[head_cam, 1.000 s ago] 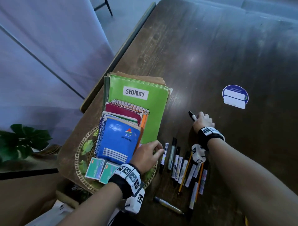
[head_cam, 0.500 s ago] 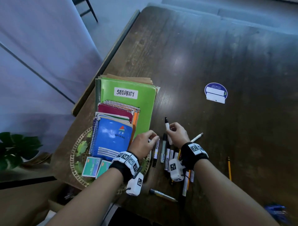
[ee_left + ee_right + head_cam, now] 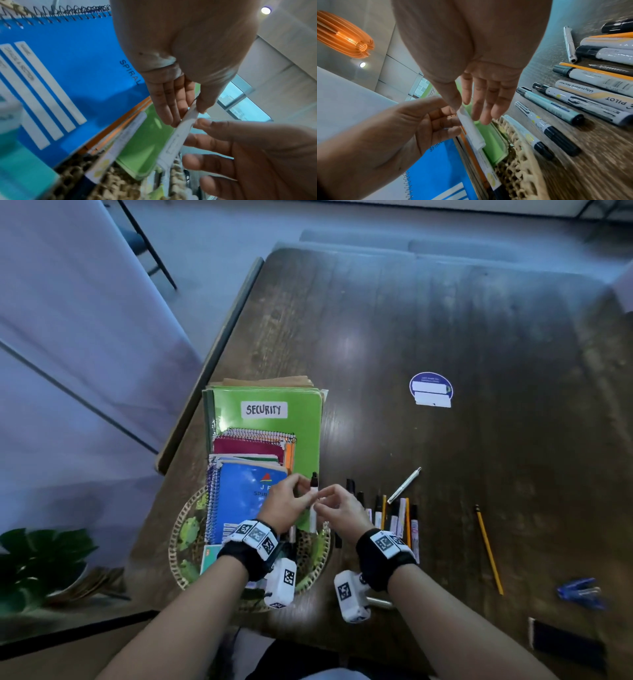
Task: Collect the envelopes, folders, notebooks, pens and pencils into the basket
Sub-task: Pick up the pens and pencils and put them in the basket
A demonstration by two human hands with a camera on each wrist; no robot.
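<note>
After getting lifted off the row on the right a moment ago, now sitting mid-handoff: marker (image 3: 313, 501) carried left and held upright over the near right edge of the green folder (image 3: 274, 422), just above the basket (image 3: 178, 539). Pinched by the left hand (image 3: 286, 508) between thumb and fingertips, and also nipped by the right hand (image 3: 342, 510) with thumb and forefinger, other fingers straight and loose. Looks like the left is taking over for the drop beside the blue notebook (image 3: 239, 501). Probably frees the right to go back for more. Plenty left out there: row of markers and pencils (image 3: 394, 515) just right of the basket, silver pen (image 3: 404, 485) beyond it, lone pencil (image 3: 488, 549) well off right.
</note>
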